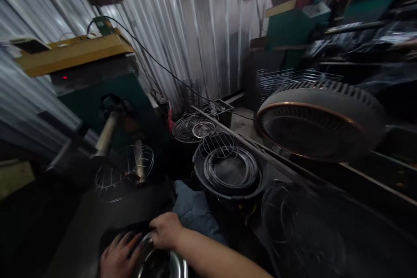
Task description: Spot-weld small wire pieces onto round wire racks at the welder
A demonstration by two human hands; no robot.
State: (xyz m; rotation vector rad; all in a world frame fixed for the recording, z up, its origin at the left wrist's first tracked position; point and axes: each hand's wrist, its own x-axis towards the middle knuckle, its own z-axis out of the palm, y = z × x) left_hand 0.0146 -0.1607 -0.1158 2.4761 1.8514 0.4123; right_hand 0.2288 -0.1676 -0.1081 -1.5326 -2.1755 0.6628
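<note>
A shiny round metal bowl (178,265) sits low at the bottom of the view, cut off by the frame edge. My right hand (167,229) is closed over its far rim, with curled fingers. At the rim's left side is my left hand (120,257), its bent fingers against the bowl; a small orange thing (133,241) shows at these fingers, too blurred to name. Dark cloth lies behind the hands, and my knee in blue trousers (195,208) is just beyond. A round wire basket (143,160) is by the machine ahead on the left.
The green machine (97,91) with a yellow top stands at left. Ahead, a dark basin (197,169) holds stacked wire rings (254,169), with wire racks (185,128) behind. A fan (319,121) juts in at right. A black cable (153,58) hangs before the corrugated wall (202,30).
</note>
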